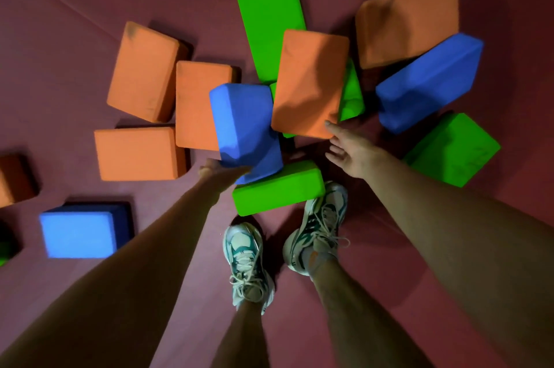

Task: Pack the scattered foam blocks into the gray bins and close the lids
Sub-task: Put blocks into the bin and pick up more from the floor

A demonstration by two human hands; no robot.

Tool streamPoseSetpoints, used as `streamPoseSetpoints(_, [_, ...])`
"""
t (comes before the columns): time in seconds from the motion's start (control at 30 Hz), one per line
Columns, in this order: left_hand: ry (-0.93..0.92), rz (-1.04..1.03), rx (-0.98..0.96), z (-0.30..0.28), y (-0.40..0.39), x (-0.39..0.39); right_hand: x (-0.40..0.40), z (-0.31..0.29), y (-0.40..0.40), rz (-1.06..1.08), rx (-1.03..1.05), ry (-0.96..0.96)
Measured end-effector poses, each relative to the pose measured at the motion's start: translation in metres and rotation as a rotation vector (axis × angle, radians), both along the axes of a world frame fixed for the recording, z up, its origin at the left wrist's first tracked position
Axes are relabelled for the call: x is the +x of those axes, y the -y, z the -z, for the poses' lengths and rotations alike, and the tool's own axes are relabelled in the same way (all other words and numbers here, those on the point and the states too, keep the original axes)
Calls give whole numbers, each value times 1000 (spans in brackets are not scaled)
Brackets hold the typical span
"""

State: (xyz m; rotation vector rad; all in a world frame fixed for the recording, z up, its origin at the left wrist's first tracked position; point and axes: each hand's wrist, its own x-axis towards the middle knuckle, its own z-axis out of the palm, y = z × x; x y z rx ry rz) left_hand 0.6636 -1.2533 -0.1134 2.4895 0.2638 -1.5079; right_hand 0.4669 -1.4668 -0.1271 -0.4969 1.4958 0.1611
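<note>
Bare forearms, no sleeves; bare lower legs. White sneakers (pixel 317 225) w/ teal-green panels, pale laces tied in bows; right foot shows sock w/ orange mark

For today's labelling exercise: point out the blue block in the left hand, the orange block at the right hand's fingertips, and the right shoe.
blue block (pixel 244 124), head view, broad top face.
orange block (pixel 308 82), head view, top face.
right shoe (pixel 320 223), head view, laces.

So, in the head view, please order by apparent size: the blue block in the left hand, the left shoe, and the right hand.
1. Blue block in the left hand, largest, though raised toward the camera.
2. Left shoe.
3. Right hand, smallest.
</note>
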Motion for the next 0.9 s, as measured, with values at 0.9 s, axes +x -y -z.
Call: streamPoseSetpoints(0.9, [401, 654, -459, -294, 94, -2, -86, -273, 10, -269, -853, -439])
